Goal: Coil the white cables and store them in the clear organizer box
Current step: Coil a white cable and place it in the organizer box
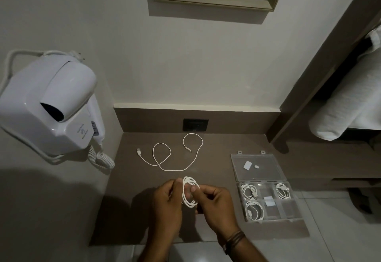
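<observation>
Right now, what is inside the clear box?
Three coiled white cables lie in separate compartments of the box; other compartments look bare except for a small white piece.

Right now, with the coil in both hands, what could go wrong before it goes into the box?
1. The coiled cable, held between the left hand and right hand, has no tie, so it may spring open if the grip loosens.
2. The clear organizer box sits near the counter's front edge; a push could tip it.
3. The loose cable could snag a passing hand.
</observation>
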